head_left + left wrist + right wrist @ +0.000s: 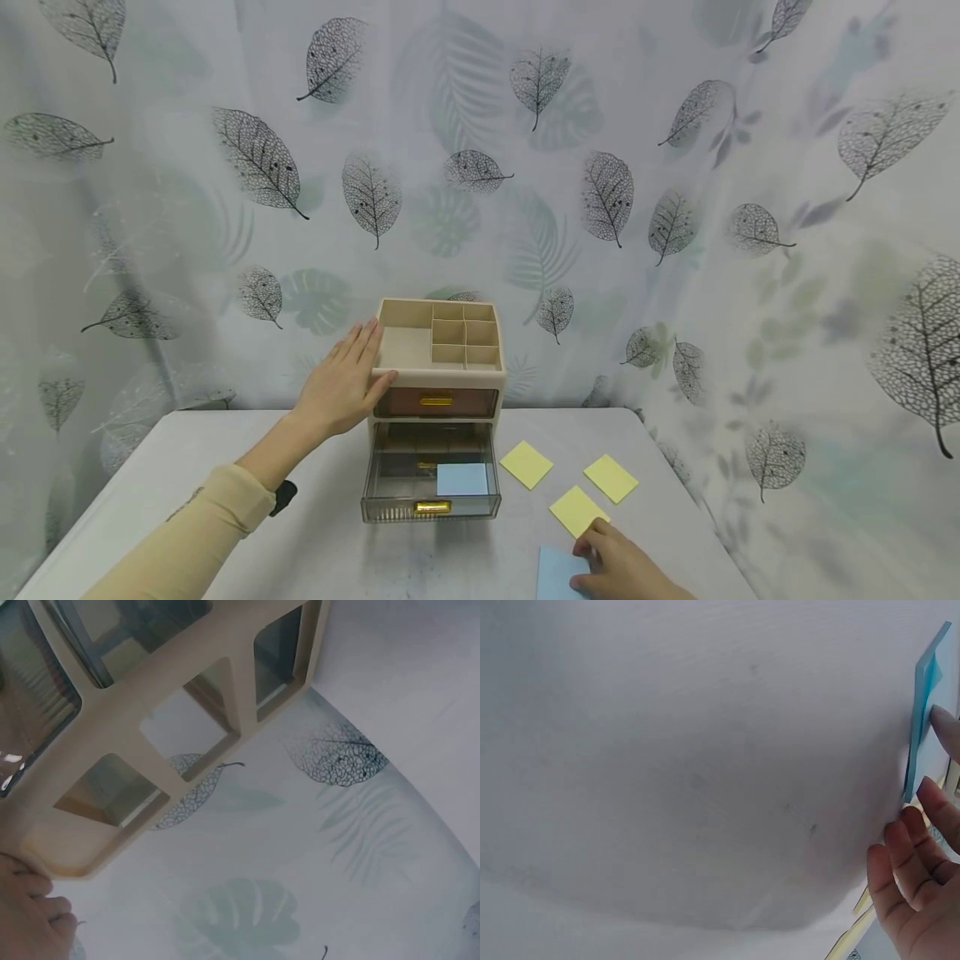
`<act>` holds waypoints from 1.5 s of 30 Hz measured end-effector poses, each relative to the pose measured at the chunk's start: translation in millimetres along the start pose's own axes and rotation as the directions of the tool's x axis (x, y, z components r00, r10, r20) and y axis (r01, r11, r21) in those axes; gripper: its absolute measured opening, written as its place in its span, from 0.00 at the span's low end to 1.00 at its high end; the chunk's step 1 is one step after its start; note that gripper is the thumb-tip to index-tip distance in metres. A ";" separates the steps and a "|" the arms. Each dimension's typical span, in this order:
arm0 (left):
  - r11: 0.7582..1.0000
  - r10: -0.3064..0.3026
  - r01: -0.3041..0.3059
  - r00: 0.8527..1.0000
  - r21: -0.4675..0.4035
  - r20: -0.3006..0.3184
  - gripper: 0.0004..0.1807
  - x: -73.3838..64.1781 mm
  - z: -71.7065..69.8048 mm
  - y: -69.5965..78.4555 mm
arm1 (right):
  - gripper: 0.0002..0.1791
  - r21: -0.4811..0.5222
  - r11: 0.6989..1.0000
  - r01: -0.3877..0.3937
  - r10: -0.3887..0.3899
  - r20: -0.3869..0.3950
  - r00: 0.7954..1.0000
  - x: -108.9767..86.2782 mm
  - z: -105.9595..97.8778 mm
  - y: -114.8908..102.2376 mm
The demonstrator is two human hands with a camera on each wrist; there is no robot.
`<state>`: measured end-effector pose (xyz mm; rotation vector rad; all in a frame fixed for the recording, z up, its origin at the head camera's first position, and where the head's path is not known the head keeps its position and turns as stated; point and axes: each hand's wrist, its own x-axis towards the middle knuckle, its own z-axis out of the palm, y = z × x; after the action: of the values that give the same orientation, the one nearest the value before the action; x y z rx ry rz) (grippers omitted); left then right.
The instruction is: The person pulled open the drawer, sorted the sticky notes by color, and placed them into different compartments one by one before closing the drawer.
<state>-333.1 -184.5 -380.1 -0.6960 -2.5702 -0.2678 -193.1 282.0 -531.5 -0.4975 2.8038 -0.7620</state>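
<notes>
My left hand [341,383] rests on the left side of a cream desktop drawer organizer [438,377], fingers extended along its upper edge. In the left wrist view its curled fingertips [37,911] touch the frame's corner. The organizer's clear lower drawer [431,507] is pulled out and holds a light-blue sticky note pad [461,479]. At the front right, my right hand [626,567] is at another blue sticky note pad [557,573] on the table. In the right wrist view the thumb touches this pad [915,727]; the fingers are spread beside its edge, apart from the thumb.
Several yellow sticky notes lie right of the organizer, among them one near the drawer [527,464], one farther right [611,478] and one by my right hand [579,510]. The organizer's upper drawer [405,402] is closed. A leaf-patterned curtain [465,225] hangs behind the white table [300,533].
</notes>
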 end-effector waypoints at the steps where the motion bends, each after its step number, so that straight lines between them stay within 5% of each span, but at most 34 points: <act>1: 1.000 0.003 -0.003 1.000 0.001 -0.003 0.44 0.1 0.3 0.0 | 0.18 -0.002 1.000 -0.007 0.007 0.004 1.000 0.5 0.0 -0.3; 10: 1.000 0.002 -0.002 1.000 -0.002 -0.009 0.44 0.1 1.9 0.1 | 0.17 0.018 1.000 -0.010 0.009 0.016 1.000 3.0 -0.3 0.8; 21: 1.000 -0.004 0.004 1.000 -0.012 -0.002 0.44 0.1 1.5 0.8 | 0.19 0.228 0.971 -0.077 0.071 0.033 0.997 2.9 3.8 1.8; 45: 1.000 -0.013 0.013 1.000 -0.028 0.003 0.44 -1.0 -0.5 2.5 | 0.11 0.347 0.937 -0.044 0.060 -0.036 0.998 -4.5 7.4 3.6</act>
<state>-330.9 -182.9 -379.9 -0.6908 -2.5788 -0.3074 -187.9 283.2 -539.2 -0.3452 2.6244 -1.2364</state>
